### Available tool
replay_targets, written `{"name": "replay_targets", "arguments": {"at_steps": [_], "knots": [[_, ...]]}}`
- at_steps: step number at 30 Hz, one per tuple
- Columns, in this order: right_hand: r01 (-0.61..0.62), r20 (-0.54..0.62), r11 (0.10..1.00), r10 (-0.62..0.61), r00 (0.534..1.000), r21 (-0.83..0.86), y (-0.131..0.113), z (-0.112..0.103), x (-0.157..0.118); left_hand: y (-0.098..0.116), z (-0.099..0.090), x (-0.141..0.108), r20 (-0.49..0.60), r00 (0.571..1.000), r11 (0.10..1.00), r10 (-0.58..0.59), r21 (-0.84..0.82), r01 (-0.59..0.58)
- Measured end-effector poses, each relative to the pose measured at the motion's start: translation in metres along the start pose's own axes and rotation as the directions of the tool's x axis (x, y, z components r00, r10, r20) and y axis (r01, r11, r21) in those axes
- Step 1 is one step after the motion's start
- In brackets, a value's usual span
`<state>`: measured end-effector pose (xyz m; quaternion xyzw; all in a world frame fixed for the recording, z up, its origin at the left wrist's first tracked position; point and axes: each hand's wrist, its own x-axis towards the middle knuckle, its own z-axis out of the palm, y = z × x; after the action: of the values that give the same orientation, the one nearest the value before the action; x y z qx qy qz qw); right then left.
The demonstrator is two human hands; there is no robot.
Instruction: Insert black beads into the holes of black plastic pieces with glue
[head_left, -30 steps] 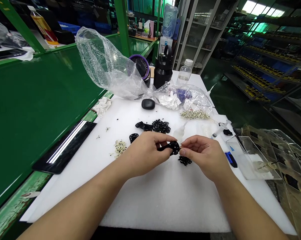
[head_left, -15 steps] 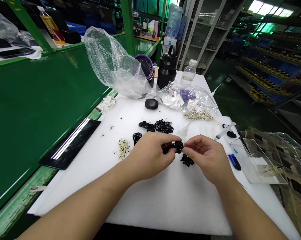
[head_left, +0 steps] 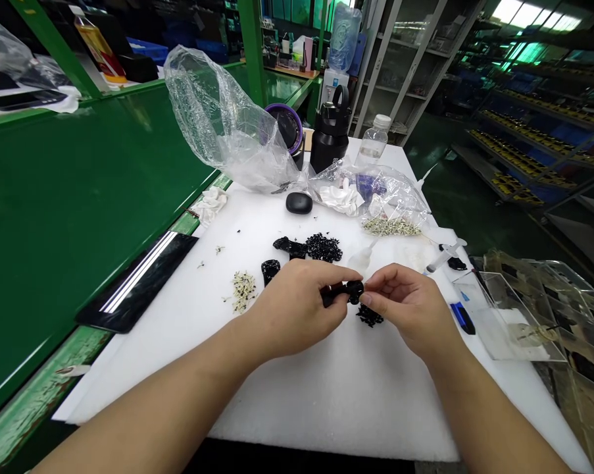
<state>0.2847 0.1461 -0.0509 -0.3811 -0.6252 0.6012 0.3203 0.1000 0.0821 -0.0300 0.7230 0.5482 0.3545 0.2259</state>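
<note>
My left hand (head_left: 297, 299) is closed around a small black plastic part (head_left: 354, 289) with a rounded end, whose rear is hidden in the fingers. Pinched at that rounded end, the thumb and forefinger of my right hand (head_left: 410, 309) touch the part; whether a tiny piece sits between them I cannot tell. Below the fingertips lies a small heap of black pieces (head_left: 370, 315). Beyond my left hand are a larger heap of black pieces (head_left: 323, 247) and more black parts (head_left: 289, 247). A pile of cream-coloured pieces (head_left: 244, 289) lies left of that hand.
A black tablet-like panel (head_left: 139, 283) lies at the left edge of the white table. Plastic bags (head_left: 232, 138), a black flask (head_left: 329, 141) and a clear bottle (head_left: 374, 141) stand at the back. On the right are a syringe (head_left: 445, 255), a blue-black object (head_left: 463, 318) and a clear tray (head_left: 508, 313).
The black part has turned slightly between my hands, its rounded end now showing a different side. Both hands stay in nearly the same place.
</note>
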Motion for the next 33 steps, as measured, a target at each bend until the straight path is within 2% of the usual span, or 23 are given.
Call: {"name": "replay_targets", "arguments": {"at_steps": [3,7,12,17,21,24,33], "knots": [[-0.028,0.017,0.999,0.028,0.999,0.021,0.001,-0.001,0.001,0.001,-0.001,0.0,0.015,1.0,1.0,0.009,-0.001,-0.009],[-0.105,0.133,0.993,0.096,0.986,0.057,0.003,-0.008,0.004,0.003,-0.006,0.002,0.09,0.996,0.999,0.02,-0.052,-0.016],[-0.123,0.256,0.992,0.125,0.959,-0.022,0.005,-0.012,0.006,0.003,-0.01,0.003,0.209,0.976,0.98,-0.065,-0.172,0.102],[-0.159,0.254,0.987,0.153,0.955,0.003,0.004,-0.004,0.005,0.009,-0.011,0.003,0.182,0.97,0.961,-0.164,-0.191,0.199],[-0.148,0.263,0.989,0.138,0.955,0.021,0.003,-0.001,0.004,0.014,-0.014,0.005,0.248,0.922,0.916,-0.298,-0.198,0.349],[-0.13,0.291,0.991,0.128,0.948,-0.012,0.002,-0.002,0.003,0.013,-0.015,0.008,0.311,0.887,0.889,-0.341,-0.202,0.412],[-0.105,0.281,0.988,0.135,0.95,-0.117,0.0,-0.001,0.0,0.005,-0.011,0.009,0.328,0.821,0.784,-0.467,-0.277,0.556]]}}
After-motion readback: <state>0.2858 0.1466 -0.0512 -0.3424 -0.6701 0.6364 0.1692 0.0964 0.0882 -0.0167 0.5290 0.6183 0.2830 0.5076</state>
